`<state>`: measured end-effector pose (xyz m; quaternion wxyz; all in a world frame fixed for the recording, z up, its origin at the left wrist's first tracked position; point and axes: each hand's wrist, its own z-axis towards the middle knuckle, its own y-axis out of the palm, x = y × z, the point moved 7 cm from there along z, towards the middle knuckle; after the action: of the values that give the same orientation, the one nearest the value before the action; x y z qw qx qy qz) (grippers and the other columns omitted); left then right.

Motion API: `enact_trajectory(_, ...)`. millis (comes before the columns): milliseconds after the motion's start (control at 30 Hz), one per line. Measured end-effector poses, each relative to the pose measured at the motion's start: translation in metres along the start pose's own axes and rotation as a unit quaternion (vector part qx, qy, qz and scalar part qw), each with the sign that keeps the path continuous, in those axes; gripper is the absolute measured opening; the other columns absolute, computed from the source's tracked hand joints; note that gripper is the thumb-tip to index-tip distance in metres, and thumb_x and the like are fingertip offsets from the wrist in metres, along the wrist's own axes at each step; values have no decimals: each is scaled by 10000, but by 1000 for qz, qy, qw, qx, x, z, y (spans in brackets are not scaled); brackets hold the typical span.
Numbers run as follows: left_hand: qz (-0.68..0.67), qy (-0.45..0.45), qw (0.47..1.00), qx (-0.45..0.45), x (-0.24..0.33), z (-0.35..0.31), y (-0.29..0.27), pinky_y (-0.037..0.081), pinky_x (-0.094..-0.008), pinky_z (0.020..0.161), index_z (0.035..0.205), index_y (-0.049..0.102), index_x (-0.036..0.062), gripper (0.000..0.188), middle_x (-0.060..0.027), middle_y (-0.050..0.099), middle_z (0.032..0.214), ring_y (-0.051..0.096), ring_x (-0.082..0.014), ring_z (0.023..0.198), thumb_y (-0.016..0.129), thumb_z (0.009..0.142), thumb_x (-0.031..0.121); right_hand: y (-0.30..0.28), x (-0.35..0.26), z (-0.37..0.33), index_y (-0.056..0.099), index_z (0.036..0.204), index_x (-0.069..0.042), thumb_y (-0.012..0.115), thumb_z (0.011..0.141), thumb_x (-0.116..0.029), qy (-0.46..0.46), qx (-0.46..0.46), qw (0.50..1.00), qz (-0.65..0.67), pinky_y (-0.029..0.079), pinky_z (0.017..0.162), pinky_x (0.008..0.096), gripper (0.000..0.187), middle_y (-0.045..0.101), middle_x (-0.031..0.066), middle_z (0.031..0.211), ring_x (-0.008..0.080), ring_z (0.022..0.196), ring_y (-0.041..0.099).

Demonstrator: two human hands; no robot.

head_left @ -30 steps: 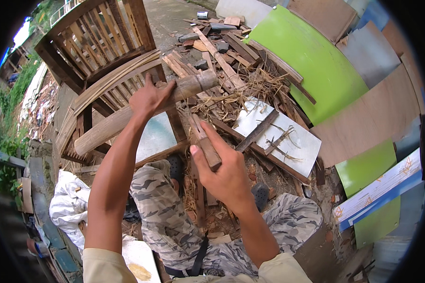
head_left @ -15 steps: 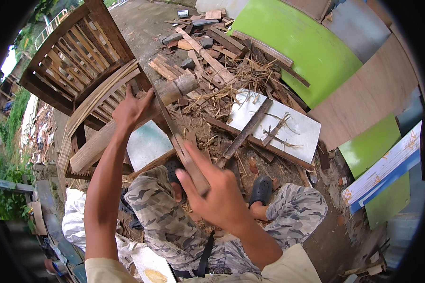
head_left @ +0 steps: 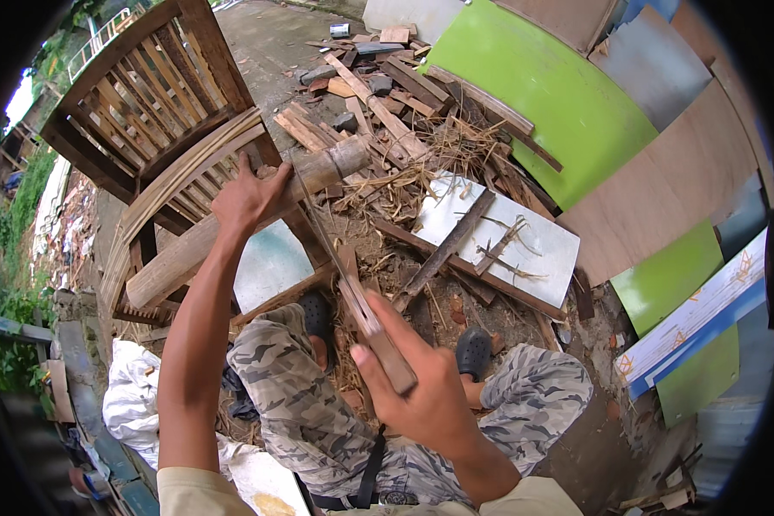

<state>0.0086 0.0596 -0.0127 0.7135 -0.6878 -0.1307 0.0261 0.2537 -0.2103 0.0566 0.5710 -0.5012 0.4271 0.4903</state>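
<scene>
A thick bamboo pole (head_left: 179, 262) lies slanted across the wooden slatted seat and frame of a chair (head_left: 159, 103). My left hand (head_left: 248, 196) is wrapped over the pole, the thumb stretched toward its right part. In my right hand (head_left: 426, 387) is a handsaw with a wooden handle (head_left: 391, 359), gripped with the forefinger along it. The thin saw blade (head_left: 328, 236) runs up and left, its far end against the bamboo just right of my left thumb. How deep the cut goes cannot be made out.
Several bent bamboo strips (head_left: 159, 185) hang over the chair. Scrap wood (head_left: 378, 112) and dry fibres are heaped beyond it. A white board (head_left: 533, 249) carries loose sticks. Green panels (head_left: 525, 86) and plywood (head_left: 662, 189) lie at the right. White cloth (head_left: 133, 391) sits at my left.
The saw and my right hand have been drawn back toward me, down and right, so more blade shows. My left hand stays on the bamboo pole. The whole view has shifted slightly.
</scene>
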Motion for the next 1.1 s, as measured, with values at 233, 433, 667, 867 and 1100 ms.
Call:
enact_trajectory(233,-11,6,1000,10,0,0,1,550,-504,844,1596,317,32,1159,-293,743,1000,728,-431,994,491,803,859,29,20,77,545,1417,74,684,972,-194,-18,12,998,-53,544,970,410,538,659,321,1266,391,1176,680)
enact_trajectory(433,-6,5,1000,4,-7,1,2,564,-495,804,1607,283,14,1198,-280,748,987,736,-427,958,484,798,875,15,-1,21,541,1397,99,673,978,-247,-8,-4,999,-44,530,991,392,559,673,305,1256,383,1170,687)
enact_trajectory(667,-3,1,1000,-11,-10,2,2,561,-502,809,1606,272,-4,1227,-266,753,937,741,-411,942,477,790,890,30,15,57,539,1400,103,660,987,-199,-22,5,999,-38,528,974,363,525,672,294,1275,322,1150,703)
enact_trajectory(867,-14,0,1000,-23,-5,-7,2,558,-501,818,1598,281,-17,1229,-267,752,943,744,-398,934,475,792,890,19,6,48,557,1411,55,669,991,-215,12,13,998,-62,531,944,348,512,701,266,1236,244,1110,710)
enact_trajectory(1100,-14,8,1000,5,-6,-2,-1,563,-472,814,1594,303,-11,1220,-246,759,927,741,-410,920,457,790,893,24,10,14,561,1408,63,683,976,-174,-23,32,998,-54,524,965,340,507,705,254,1238,244,1119,703)
